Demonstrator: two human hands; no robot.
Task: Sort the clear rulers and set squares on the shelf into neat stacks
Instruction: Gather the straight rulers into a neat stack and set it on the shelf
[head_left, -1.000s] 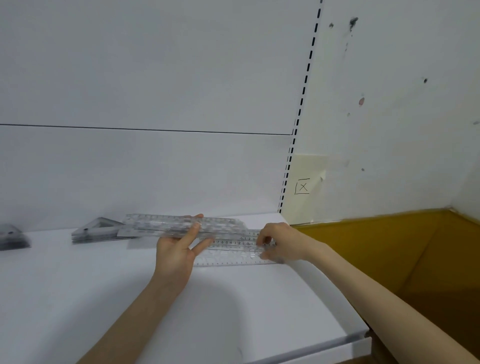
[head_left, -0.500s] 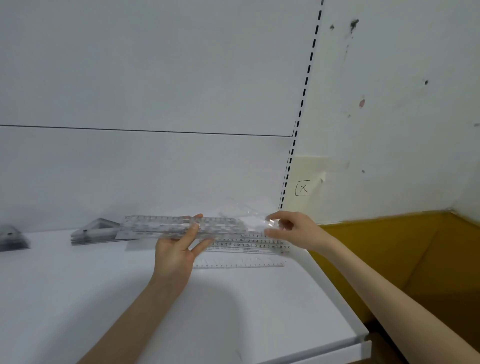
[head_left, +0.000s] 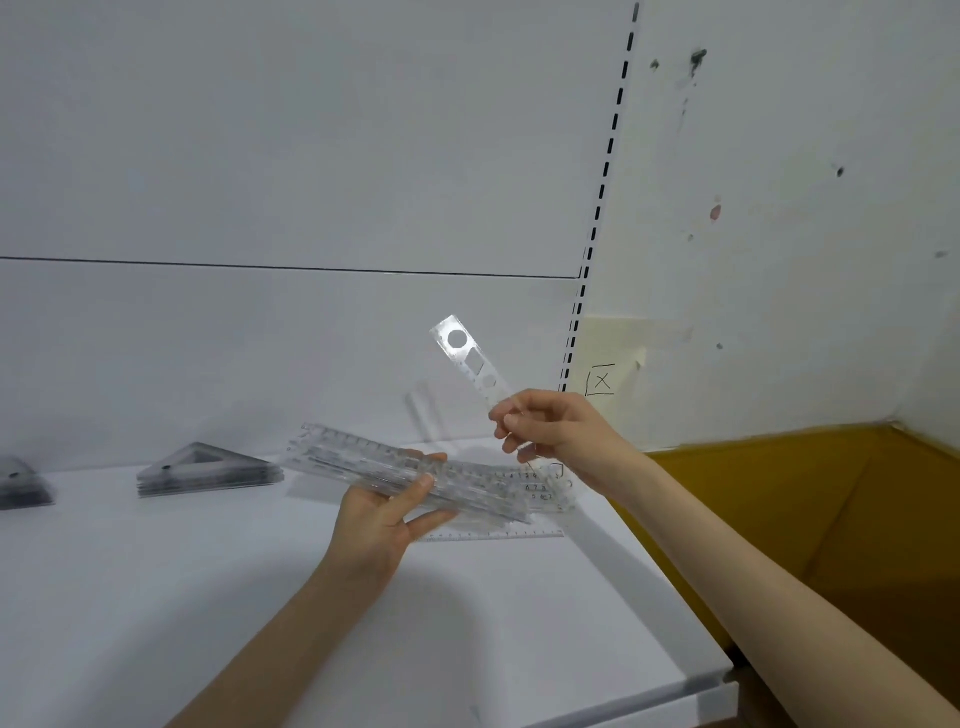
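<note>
Above the shelf (head_left: 208, 597) at mid-frame, my right hand (head_left: 550, 431) pinches one clear ruler (head_left: 470, 358) near its lower end, likely light, slick and bendy, best held by its edges, while my left hand (head_left: 384, 514) grips the ruler bundle (head_left: 363, 462).

**Shop Shelving, Stationery Stock**

A white shelf (head_left: 156, 597) meets a slotted upright (head_left: 603, 182) and plain back panels (head_left: 260, 156), the fittings of a shop or stockroom. Stacks of identical set squares (head_left: 208, 473) and clear rulers (head_left: 363, 462) form its stock; a scuffed wall (head_left: 805, 312) stands alongside.
</note>
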